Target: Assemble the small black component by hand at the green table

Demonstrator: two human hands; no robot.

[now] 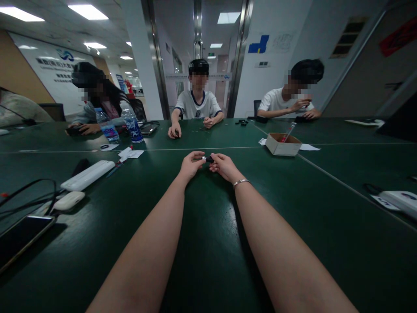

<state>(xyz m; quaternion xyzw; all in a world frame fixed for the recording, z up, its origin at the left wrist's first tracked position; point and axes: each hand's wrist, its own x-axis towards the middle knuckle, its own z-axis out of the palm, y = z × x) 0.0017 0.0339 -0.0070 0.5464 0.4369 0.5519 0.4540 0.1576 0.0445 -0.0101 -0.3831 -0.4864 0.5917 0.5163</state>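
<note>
Surface: big dark green tabletop [208,243] with pale seams, kinda shiny
Hands: left hand [192,165] and right hand [223,166] both pinching a small black-and-silver object [207,159] between them, mid-table
Right side: open pale cardboard box [283,145], far of centre
Left side: two labelled clear plastic bottles [132,126], far
Room: glass door, metal frame, ceiling lights

1. Tabletop [208,217]: deep green, crossed by pale lines;
2. small held object [207,159]: black, with a silver end;
3. bracelet [241,183]: silver;
4. open box [282,148]: off-white outside, brownish inside;
5. water bottle [133,128]: clear, its label dark blue with white lettering;
6. central T-shirt [211,104]: white, navy-trimmed collar;
7. wall poster [259,44]: blue, yellow patch.
</note>
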